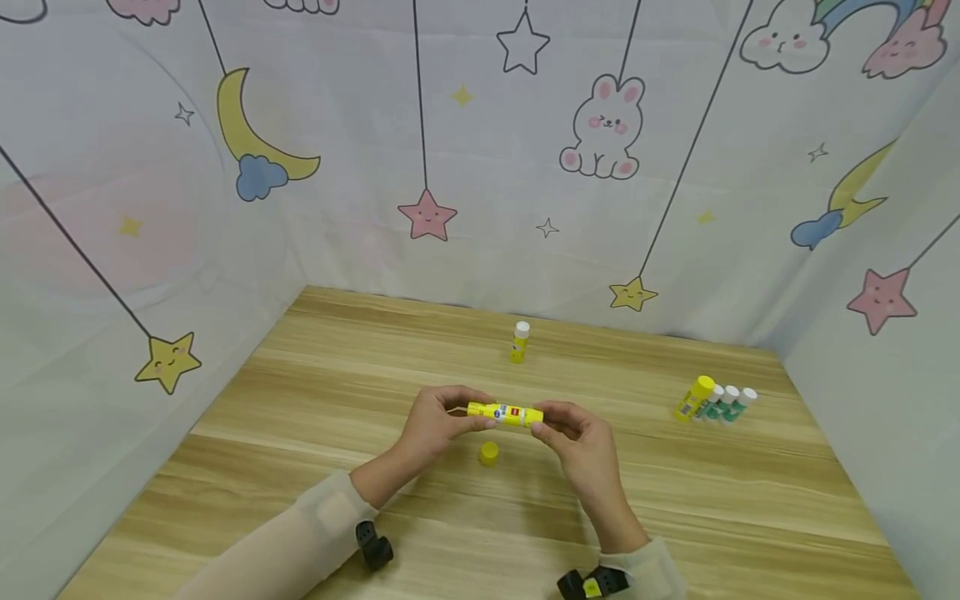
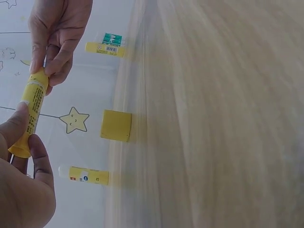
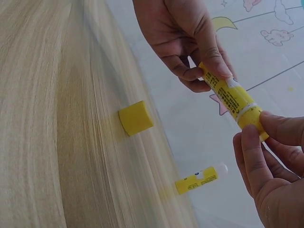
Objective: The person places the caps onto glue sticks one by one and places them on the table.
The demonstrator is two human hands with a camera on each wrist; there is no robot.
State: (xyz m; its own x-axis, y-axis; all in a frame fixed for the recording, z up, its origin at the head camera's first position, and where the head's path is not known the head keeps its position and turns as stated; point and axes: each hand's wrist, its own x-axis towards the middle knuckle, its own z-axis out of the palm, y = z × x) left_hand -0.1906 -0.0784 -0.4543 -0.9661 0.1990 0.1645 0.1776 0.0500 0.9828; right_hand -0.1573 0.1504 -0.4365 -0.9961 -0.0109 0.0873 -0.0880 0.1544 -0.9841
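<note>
Both hands hold one yellow glue stick (image 1: pixel 506 414) level above the table. My left hand (image 1: pixel 435 421) grips its left end between thumb and fingers, its thumb lying along the label in the left wrist view. The right hand (image 1: pixel 588 446) pinches the other end, past a pale ring, with thumb and fingertips, as the right wrist view (image 3: pixel 280 161) shows. Below the glue stick, a loose yellow cap (image 1: pixel 489 454) stands on the table, also seen as a yellow cap (image 2: pixel 116 126) in the left wrist view.
A yellow glue stick with a white cap (image 1: pixel 520 342) stands upright toward the back of the wooden table (image 1: pixel 337 358). At the right stand a taller yellow glue stick (image 1: pixel 694 398) and several small green sticks with white caps (image 1: pixel 738 404). Patterned cloth (image 1: pixel 360 125) walls the back and sides.
</note>
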